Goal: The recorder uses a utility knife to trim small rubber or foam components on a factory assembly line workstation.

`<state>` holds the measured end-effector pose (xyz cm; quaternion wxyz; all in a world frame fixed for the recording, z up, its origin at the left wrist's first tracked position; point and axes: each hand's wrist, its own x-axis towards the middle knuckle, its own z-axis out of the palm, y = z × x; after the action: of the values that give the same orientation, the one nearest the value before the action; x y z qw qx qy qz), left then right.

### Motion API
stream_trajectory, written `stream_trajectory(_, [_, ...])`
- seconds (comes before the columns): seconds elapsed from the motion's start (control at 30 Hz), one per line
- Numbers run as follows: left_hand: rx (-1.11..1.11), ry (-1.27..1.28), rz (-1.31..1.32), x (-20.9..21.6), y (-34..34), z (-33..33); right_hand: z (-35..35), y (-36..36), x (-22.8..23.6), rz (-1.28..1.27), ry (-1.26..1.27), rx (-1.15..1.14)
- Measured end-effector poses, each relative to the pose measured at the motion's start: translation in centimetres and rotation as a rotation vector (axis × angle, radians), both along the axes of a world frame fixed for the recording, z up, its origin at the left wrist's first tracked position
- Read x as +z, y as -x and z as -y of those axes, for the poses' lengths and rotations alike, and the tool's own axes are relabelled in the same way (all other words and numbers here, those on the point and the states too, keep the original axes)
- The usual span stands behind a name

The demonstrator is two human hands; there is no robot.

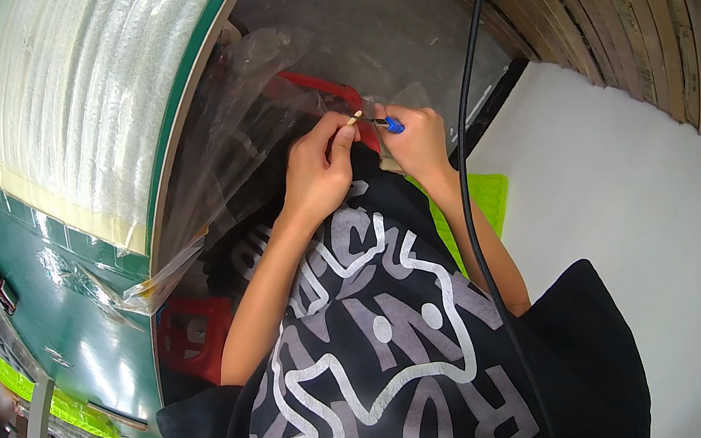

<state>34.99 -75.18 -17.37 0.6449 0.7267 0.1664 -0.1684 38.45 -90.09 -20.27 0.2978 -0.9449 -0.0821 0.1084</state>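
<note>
In front of my body, both hands are raised close together. My left hand pinches a small pale, cream-coloured piece between thumb and fingertips. My right hand is closed around a small blue-handled tool, whose thin dark end points at the pale piece. Whether that end touches the piece, I cannot tell. Most of the tool's handle is hidden in my fist, so its exact kind does not show.
On the left stands a green table bearing white padded sheeting. Clear plastic film hangs off its edge. A black cable runs down past my right arm. Stacked brown boards lean at the far right, beyond a white surface.
</note>
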Motion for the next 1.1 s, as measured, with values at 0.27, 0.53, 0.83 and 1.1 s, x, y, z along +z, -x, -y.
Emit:
stream_trajectory(0.27, [-0.004, -0.017, 0.004, -0.1, 0.1, -0.1, -0.2, -0.3, 0.4, 0.010, 0.015, -0.011])
stream_trajectory(0.53, [0.000, -0.062, 0.015, -0.2, 0.2, -0.1, -0.2, 0.1, -0.7, -0.028, 0.053, -0.033])
stream_trajectory(0.83, [-0.041, -0.046, 0.176, 1.1, 0.2, 0.8, 1.7, -0.5, -3.4, -0.297, 0.247, -0.281])
stream_trajectory(1.1, [0.018, 0.050, 0.053, 0.4, 0.0, 0.0, 0.6, 0.9, -0.1, -0.109, -0.072, -0.192])
